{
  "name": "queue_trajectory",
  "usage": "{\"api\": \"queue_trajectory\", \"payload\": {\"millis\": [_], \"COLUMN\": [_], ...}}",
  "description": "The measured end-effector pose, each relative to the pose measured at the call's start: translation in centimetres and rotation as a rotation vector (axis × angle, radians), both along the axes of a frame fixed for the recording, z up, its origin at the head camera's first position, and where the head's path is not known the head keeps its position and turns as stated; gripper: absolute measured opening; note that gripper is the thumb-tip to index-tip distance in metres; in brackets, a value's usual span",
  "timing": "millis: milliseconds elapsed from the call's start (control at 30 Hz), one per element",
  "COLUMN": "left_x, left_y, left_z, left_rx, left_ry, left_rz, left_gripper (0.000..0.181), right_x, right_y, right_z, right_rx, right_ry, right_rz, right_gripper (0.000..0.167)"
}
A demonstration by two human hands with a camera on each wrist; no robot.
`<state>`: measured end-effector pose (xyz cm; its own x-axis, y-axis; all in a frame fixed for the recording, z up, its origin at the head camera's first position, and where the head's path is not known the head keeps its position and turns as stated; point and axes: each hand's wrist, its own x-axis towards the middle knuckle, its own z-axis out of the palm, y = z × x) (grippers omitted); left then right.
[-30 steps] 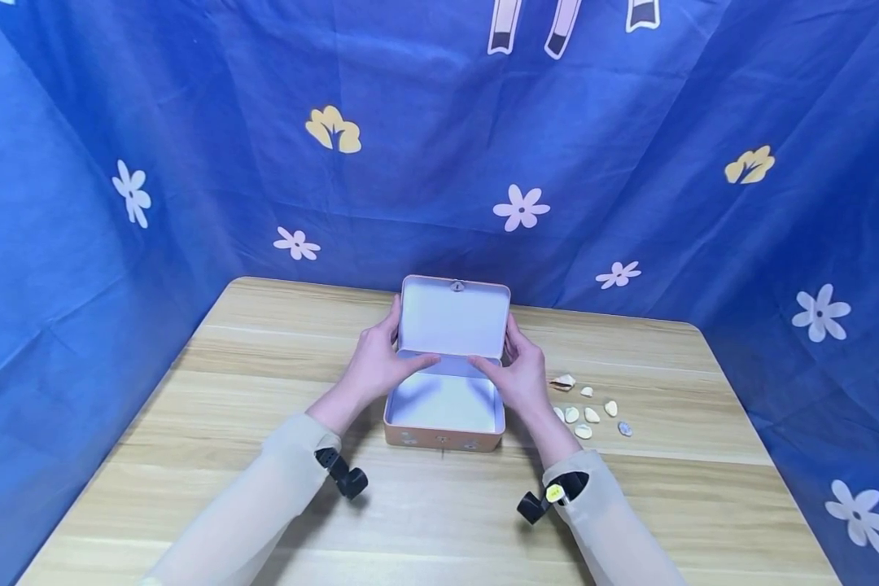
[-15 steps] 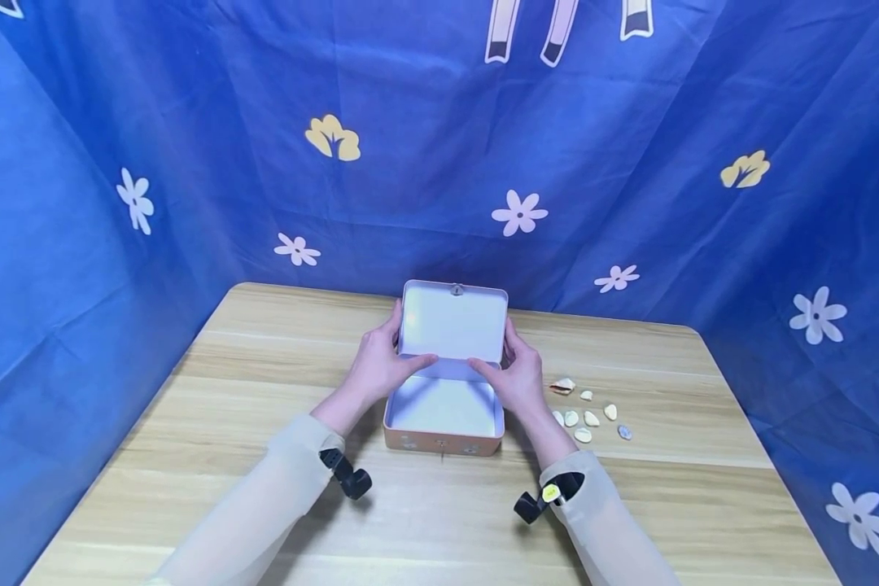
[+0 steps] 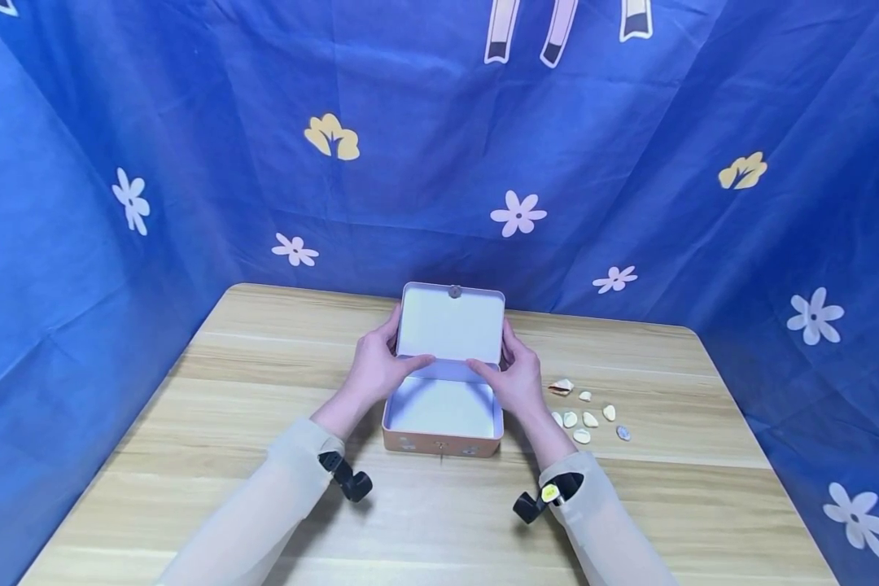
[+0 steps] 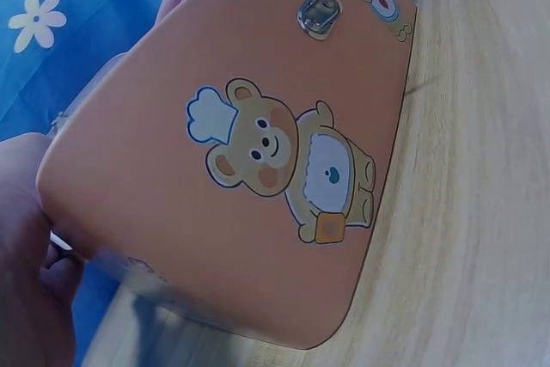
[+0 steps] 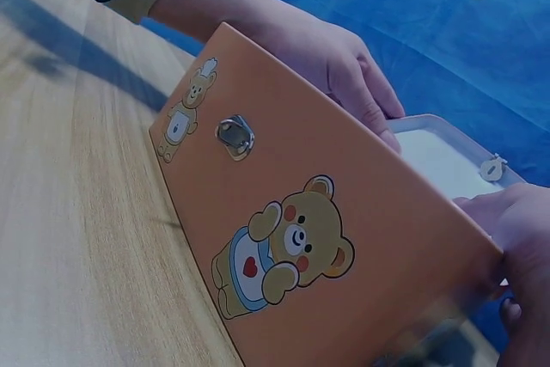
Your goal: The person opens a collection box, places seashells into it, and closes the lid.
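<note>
An orange tin box (image 3: 441, 443) stands on the table in the head view, its lid (image 3: 450, 324) raised and leaning back. Its white inside shows, with nothing lying in it. Around the rear left corner my left hand (image 3: 377, 366) grips the box, thumb over the inside near the hinge. My right hand (image 3: 520, 376) holds the opposite corner the same way; the outer fingers of both hands are partly hidden behind the lid. Bear pictures and a metal clasp (image 4: 320, 15) mark the front wall in the left wrist view. A latch plate (image 5: 492, 168) sits on the lid's edge in the right wrist view.
Several small pale shells (image 3: 590, 419) and a bluish one (image 3: 623, 433) lie right of the box, beside my right forearm. A larger brownish shell (image 3: 561, 387) lies behind them. A blue patterned curtain (image 3: 425, 163) stands around the wooden table (image 3: 264, 358).
The head view has shifted slightly. Both hands keep their hold on the tin box, and its lid stays raised with no clear movement.
</note>
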<state>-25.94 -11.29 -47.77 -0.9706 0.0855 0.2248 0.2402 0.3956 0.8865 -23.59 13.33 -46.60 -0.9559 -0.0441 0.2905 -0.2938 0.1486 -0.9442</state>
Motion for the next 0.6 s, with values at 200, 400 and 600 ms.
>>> {"api": "queue_trajectory", "payload": {"millis": [200,400,600], "left_x": [0.1,0.2,0.2], "left_y": [0.0,0.1,0.1], "left_z": [-0.2,-0.2,-0.2], "left_rx": [0.076,0.105,0.129], "left_ry": [-0.024,-0.05,-0.095], "left_rz": [-0.002,0.002,0.005], "left_gripper": [0.108,0.107,0.105], "right_x": [0.6,0.5,-0.4], "right_y": [-0.1,-0.2,0.2], "right_z": [0.8,0.7,-0.6], "right_rx": [-0.03,-0.053,-0.067], "right_ry": [-0.037,-0.08,-0.093], "right_rz": [0.003,0.012,0.021], "right_gripper": [0.091,0.092,0.093]}}
